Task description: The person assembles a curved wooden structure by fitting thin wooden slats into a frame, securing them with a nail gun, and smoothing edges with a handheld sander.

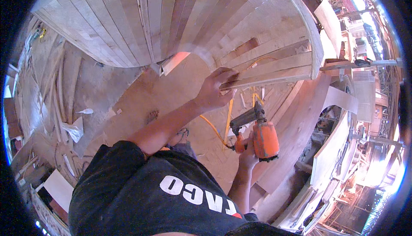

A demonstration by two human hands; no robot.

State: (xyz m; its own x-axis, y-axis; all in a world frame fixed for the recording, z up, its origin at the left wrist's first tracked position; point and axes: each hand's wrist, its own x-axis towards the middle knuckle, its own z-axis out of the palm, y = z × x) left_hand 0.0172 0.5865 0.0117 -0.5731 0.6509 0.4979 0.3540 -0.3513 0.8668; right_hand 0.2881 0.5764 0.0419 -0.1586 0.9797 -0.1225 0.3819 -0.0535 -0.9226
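My left hand (pixel 214 88) is closed on the end of a pale wooden slat (pixel 270 76) at the lower edge of a large curved panel of radiating slats (pixel 197 17), fingers wrapped round its edge. My right hand (pixel 245 149) holds an orange and black pneumatic nail gun (pixel 264 139) by its handle, below and right of my left hand, its dark nose raised toward the slat but apart from it. A yellow air hose (pixel 212 129) runs to the gun.
Scrap strips and offcuts (pixel 68 90) litter the dusty floor (pixel 128 111) at left. A long reddish board (pixel 296 128) curves along the right, beside stacked sheets (pixel 330 146) and bright, cluttered timber framing. A white crumpled scrap (pixel 75 128) lies at lower left.
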